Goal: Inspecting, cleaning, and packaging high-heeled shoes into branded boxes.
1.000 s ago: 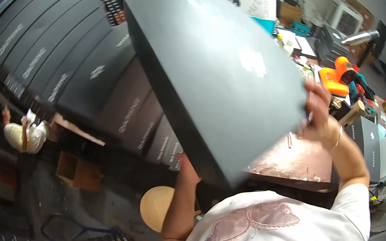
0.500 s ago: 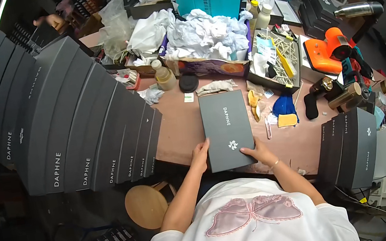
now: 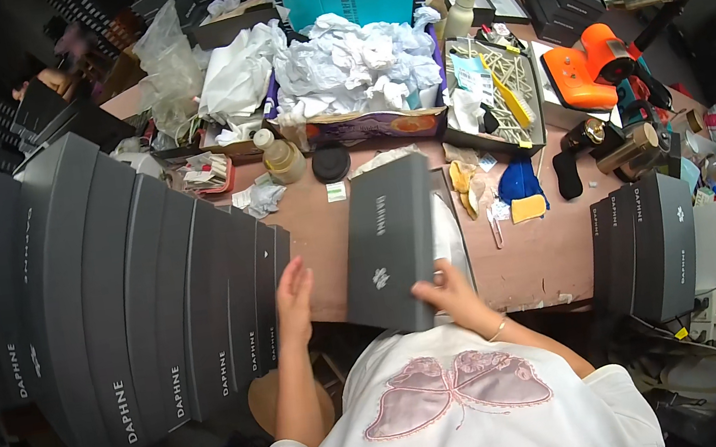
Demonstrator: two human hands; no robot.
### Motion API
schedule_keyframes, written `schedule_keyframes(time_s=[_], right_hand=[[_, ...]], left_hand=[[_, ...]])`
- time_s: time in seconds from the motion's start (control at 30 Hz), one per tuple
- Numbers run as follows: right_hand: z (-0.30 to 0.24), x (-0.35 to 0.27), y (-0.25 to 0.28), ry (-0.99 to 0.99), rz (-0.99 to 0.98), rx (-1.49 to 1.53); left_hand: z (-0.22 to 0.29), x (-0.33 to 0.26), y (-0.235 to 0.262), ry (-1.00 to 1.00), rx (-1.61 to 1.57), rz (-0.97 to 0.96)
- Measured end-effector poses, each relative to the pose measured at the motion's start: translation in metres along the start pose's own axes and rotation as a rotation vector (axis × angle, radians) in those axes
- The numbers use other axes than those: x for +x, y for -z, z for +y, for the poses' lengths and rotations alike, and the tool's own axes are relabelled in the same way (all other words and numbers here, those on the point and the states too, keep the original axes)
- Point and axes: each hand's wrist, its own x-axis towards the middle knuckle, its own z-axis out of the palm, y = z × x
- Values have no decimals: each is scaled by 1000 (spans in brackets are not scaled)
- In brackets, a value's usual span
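Note:
My right hand (image 3: 459,293) grips the near right edge of a dark grey shoebox lid (image 3: 390,242), which is raised and tilted to the left. Under it, along the right side, shows the open shoebox (image 3: 439,180) on the table, with white paper (image 3: 447,242) inside. The rest of the box's inside is hidden by the lid. My left hand (image 3: 294,300) is off the lid, held to its left with the fingers stretched out and nothing in them.
A tall stack of grey shoeboxes (image 3: 142,293) stands at left, a smaller one (image 3: 649,249) at right. Behind are a carton of crumpled paper (image 3: 362,65), a tray of white sticks (image 3: 496,96), a bottle (image 3: 282,161) and a black round lid (image 3: 331,164). A yellow sponge (image 3: 528,208) lies right.
The lid has come up off the shoebox and tilted left, baring white paper. My left hand has let go of the box and moved left; my right hand has stayed on the lid.

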Motion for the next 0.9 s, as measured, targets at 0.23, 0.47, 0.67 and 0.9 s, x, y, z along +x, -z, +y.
schedule_keyframes(time_s=[0.23,0.47,0.67,0.9], right_hand=[[10,18,13,471,135,-1138],[72,50,36,331,-72,-992],[68,41,26,244,127,-1027],[89,46,33,250,8,-1154]], left_hand=[[37,-13,-39,-542,913,-44],[-45,45,-128,-630,1391,-382],[-50,82,-156,-403,1473,-435],[11,79,-116,-27,531,-433]])
